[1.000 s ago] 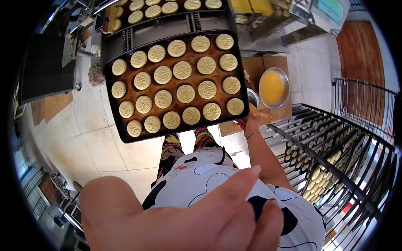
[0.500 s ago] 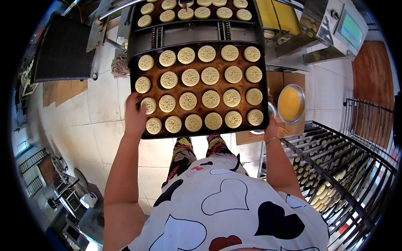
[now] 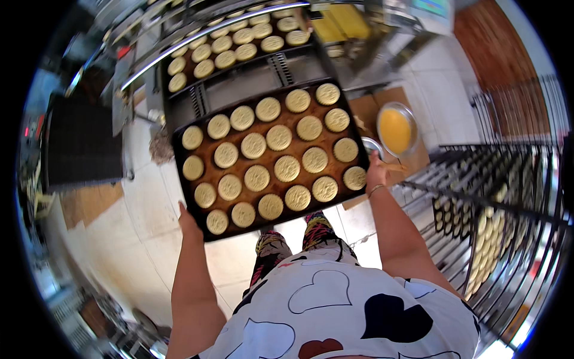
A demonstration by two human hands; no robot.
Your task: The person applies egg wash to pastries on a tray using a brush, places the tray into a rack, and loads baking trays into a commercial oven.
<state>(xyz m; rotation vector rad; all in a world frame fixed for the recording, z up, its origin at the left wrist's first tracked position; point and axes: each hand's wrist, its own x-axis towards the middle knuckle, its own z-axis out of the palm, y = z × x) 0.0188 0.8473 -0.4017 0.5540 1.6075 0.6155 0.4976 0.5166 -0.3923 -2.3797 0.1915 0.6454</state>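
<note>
A dark-rimmed baking tray (image 3: 336, 170) is held level in front of my body, with several rows of pale round patterned pastries (image 3: 287, 168) on its brown surface. My left hand (image 3: 190, 224) is at the tray's near left corner, thumb pointing up along the outer side; its other fingers are hidden under the tray. Gripping the near right edge is my right hand (image 3: 376, 172), fingers partly hidden by the rim. The tray's far edge lies close to the metal conveyor (image 3: 239, 90) of a machine.
Another tray of pastries (image 3: 224, 59) sits farther along the conveyor, under a metal rail (image 3: 209, 35). Right of my tray are a bowl of yellow liquid (image 3: 397, 131) and a smaller metal bowl (image 3: 372, 146) near my right hand. A metal rack (image 3: 496, 206) with loaded trays stands at the right.
The view has turned, so tray and conveyor now slant, left side lower. My left thumb has moved from over the tray to its outer side. More of the farther pastry tray shows.
</note>
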